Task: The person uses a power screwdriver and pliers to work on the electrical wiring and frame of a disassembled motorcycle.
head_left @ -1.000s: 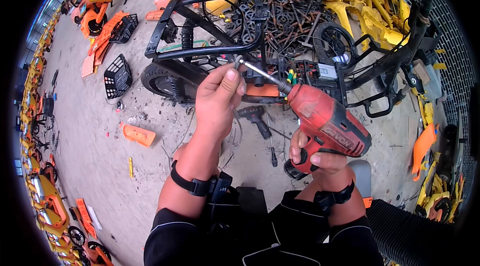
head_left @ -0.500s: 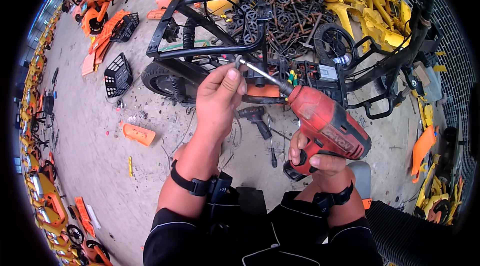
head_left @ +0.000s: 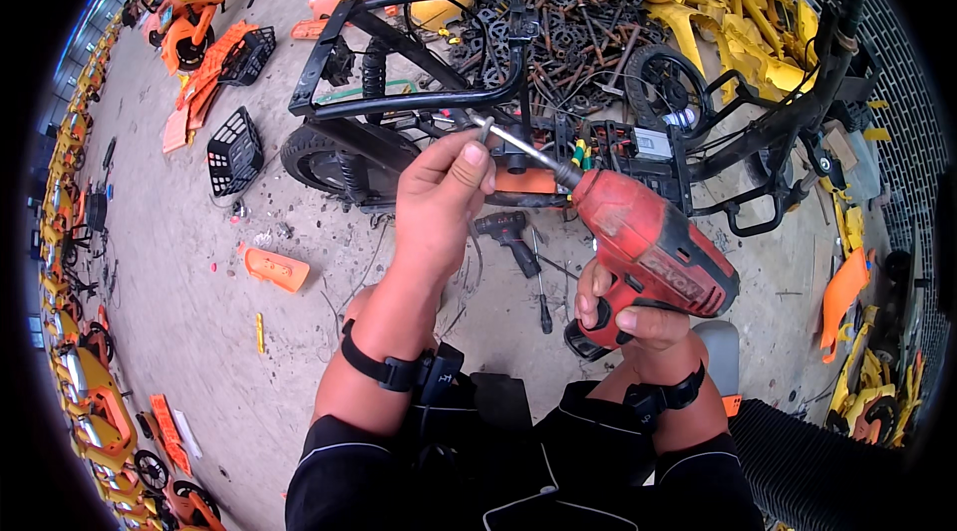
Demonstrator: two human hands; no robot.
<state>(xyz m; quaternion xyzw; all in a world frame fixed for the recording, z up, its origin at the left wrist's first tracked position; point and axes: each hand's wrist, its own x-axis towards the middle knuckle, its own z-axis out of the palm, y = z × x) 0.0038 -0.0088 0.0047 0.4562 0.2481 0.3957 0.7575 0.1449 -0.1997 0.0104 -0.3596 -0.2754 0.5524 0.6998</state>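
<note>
My left hand (head_left: 444, 194) pinches a small grey piece (head_left: 484, 129) beside the tip of a long metal bit (head_left: 525, 148); whether they touch is unclear. The bit sticks out of a red-and-black power driver (head_left: 648, 237), gripped by my right hand (head_left: 638, 317) around its handle. Just beyond both hands stands a black scooter frame (head_left: 419, 102) with a rear wheel, springs and cables. Yellow-green handled tools (head_left: 583, 152) rest in the frame near a grey box (head_left: 651, 143). On the floor below lie a black drill (head_left: 508, 237) and a screwdriver (head_left: 544, 307).
A heap of rusty metal parts (head_left: 558, 27) and yellow panels (head_left: 748, 2) lies behind the frame. Black crates (head_left: 232, 152), orange pieces (head_left: 274, 267) and loose wires are on the floor. Rows of scooters (head_left: 85, 381) line the left; more panels (head_left: 845, 297) are at right.
My left hand has shifted a little to the right along the bit's tip, with the grey piece tilting slightly. The driver and my right hand have barely moved.
</note>
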